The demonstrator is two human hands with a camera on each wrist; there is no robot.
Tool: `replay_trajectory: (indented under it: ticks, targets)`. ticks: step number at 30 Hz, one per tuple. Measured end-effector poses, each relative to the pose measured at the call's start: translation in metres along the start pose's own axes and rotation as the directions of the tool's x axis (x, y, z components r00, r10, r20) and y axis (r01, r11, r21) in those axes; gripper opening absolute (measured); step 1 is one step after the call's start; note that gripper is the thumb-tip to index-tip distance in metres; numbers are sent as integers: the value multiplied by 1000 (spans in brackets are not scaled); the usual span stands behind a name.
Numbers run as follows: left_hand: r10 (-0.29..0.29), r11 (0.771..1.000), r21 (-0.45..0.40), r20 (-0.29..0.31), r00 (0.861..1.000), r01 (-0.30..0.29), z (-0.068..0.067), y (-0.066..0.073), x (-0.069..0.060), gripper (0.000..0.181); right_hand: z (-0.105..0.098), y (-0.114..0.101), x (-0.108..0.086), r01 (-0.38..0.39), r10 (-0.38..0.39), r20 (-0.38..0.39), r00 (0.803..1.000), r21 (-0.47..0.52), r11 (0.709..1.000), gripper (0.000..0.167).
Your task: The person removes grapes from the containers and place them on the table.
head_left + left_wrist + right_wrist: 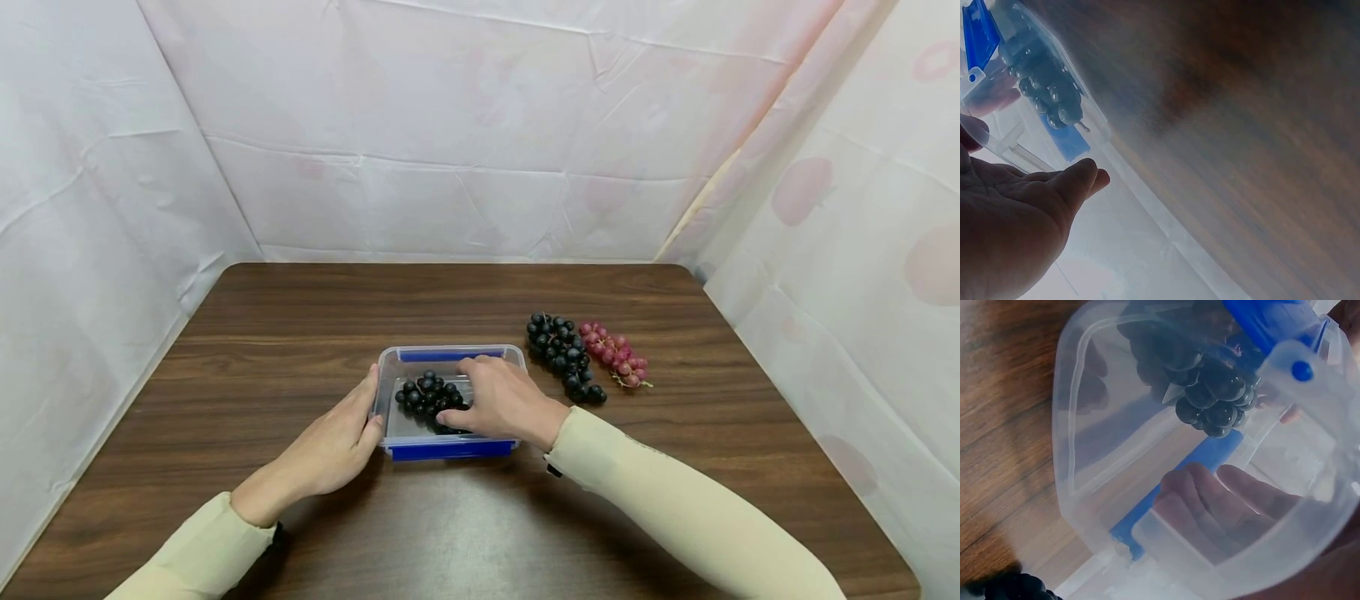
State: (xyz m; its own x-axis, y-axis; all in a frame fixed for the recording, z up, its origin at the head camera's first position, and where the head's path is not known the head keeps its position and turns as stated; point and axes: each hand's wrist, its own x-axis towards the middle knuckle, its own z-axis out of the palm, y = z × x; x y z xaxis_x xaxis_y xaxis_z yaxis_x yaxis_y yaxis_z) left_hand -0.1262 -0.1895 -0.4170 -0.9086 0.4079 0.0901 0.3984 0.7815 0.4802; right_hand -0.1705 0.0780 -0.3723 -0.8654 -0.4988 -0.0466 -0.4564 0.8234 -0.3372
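Observation:
A clear plastic food container [386, 360] with blue clips stands on the table. Inside it, toward the left, lies a bunch of black grapes [429, 397]. My left hand [333, 446] rests along the container's left wall with its fingers straight. Reaching down inside from the right, my right hand [498, 400] has its thumb beside the grapes. Through the clear wall in the right wrist view, its fingers [1200, 509] look loosely bent and apart from the black grapes [1216, 403]. The left wrist view shows the left hand [1022, 219] close against the container.
To the right of the container, another bunch of black grapes [558, 346] lies on the brown wooden table [300, 308]. Beside it is a bunch of red grapes [615, 354]. White sheeting [465, 208] hangs behind the table and at both sides.

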Motion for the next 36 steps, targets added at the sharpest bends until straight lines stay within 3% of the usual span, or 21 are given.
replay_trajectory:
  ticks: [36]
  targets:
    - [-9, 1000, -16, 8, 1000, 9, 0, -1, 0, 71, 13, -6, 15, -18, 18, 38, 999, -6, 1000, 86]
